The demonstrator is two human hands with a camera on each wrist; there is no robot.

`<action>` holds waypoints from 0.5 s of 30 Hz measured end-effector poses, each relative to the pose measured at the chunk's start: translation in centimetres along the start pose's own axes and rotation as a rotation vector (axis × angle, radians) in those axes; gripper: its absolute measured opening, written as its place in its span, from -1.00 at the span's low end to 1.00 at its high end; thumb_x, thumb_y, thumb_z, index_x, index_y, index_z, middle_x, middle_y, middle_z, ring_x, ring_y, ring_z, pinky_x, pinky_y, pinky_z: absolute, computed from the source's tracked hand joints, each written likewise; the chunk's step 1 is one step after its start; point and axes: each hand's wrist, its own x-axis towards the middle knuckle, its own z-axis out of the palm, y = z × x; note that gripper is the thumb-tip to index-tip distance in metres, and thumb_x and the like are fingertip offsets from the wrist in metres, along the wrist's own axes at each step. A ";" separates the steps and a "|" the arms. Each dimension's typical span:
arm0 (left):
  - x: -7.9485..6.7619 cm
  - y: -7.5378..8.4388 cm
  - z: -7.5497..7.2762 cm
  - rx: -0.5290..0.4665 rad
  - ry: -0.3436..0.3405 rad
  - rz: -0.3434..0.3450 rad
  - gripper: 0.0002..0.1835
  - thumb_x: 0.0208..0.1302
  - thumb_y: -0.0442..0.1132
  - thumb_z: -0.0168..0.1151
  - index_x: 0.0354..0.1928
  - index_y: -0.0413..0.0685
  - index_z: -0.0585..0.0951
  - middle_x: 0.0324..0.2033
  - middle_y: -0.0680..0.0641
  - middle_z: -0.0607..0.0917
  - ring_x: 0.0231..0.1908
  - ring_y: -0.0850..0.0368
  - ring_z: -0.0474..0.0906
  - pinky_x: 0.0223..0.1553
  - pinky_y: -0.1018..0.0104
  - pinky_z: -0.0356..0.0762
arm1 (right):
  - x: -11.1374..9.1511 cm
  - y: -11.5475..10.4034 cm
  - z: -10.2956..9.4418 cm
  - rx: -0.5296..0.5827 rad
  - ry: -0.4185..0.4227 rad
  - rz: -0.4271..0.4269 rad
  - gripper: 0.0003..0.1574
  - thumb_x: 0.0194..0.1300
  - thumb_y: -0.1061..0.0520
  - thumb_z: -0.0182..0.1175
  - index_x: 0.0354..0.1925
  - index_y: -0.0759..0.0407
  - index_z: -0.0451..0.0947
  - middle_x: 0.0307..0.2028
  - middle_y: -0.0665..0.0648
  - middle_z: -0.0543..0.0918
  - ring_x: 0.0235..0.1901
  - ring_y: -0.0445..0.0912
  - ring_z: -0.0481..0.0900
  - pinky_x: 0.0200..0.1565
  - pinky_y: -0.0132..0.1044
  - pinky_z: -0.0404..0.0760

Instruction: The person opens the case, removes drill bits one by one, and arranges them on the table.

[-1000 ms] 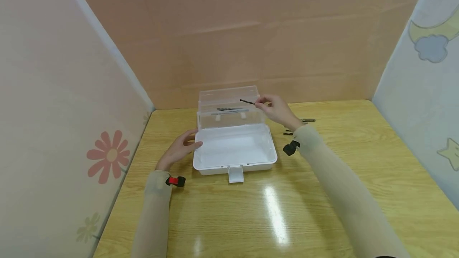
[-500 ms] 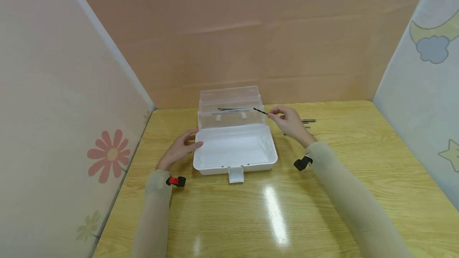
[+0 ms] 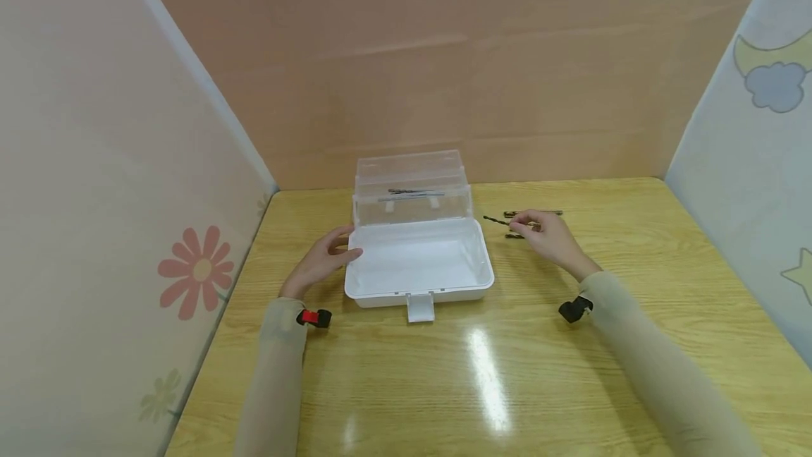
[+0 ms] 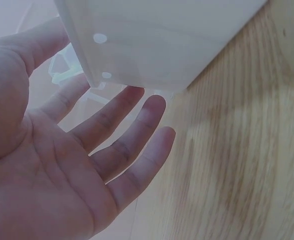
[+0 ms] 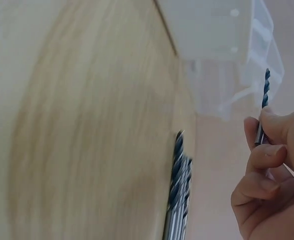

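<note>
Right hand (image 3: 550,237) pinches drill bit (image 3: 493,219) by its shank, fluted tip free, while left hand (image 3: 319,259) grips white box (image 3: 421,259) corner (thumb over rim), likely steadying it.

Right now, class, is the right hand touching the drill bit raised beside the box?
Touching. The right wrist view shows it: the right hand pinches the drill bit between thumb and finger, its spiral end sticking out.

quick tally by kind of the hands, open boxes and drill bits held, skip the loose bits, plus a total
Hands: 2 (left hand, right hand)
Open boxes: 1 (white box)
Held drill bits: 1 (dark drill bit)
Total: 4
</note>
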 end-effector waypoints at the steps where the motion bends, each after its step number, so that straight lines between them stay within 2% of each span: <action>1: 0.0 0.0 0.0 0.002 -0.002 0.001 -0.15 0.50 0.20 0.31 0.67 0.14 0.23 0.63 -0.22 0.26 0.55 -0.37 0.27 0.48 -0.34 0.38 | -0.2 0.4 -0.2 -0.013 -0.008 0.009 -0.52 0.68 -0.12 0.10 0.15 0.22 0.69 0.19 0.36 0.72 -0.03 0.20 0.74 -0.07 0.03 0.73; 5: -0.1 0.1 -0.1 0.002 -0.004 -0.002 -0.16 0.51 0.17 0.30 0.68 0.12 0.22 0.64 -0.22 0.25 0.56 -0.37 0.26 0.49 -0.35 0.37 | -0.9 1.9 -0.8 -0.066 -0.038 0.004 -0.55 0.66 -0.07 0.14 0.14 0.24 0.71 0.19 0.40 0.71 -0.01 0.25 0.75 -0.07 0.08 0.75; 9: 0.0 0.1 -0.1 0.001 -0.010 0.003 -0.16 0.52 0.16 0.30 0.68 0.10 0.22 0.65 -0.20 0.22 0.56 -0.37 0.25 0.48 -0.34 0.37 | -1.6 3.1 -1.2 -0.119 -0.055 -0.025 -0.59 0.65 0.00 0.18 0.12 0.29 0.73 0.19 0.42 0.71 0.17 0.35 0.66 0.19 0.33 0.62; 15: -0.1 -0.1 -0.1 0.000 -0.009 0.002 -0.15 0.50 0.21 0.30 0.67 0.14 0.23 0.65 -0.18 0.23 0.56 -0.36 0.25 0.49 -0.34 0.37 | -2.0 4.2 -1.7 -0.190 -0.076 -0.012 -0.63 0.62 0.03 0.22 0.09 0.27 0.76 0.13 0.42 0.73 0.12 0.34 0.66 0.15 0.35 0.58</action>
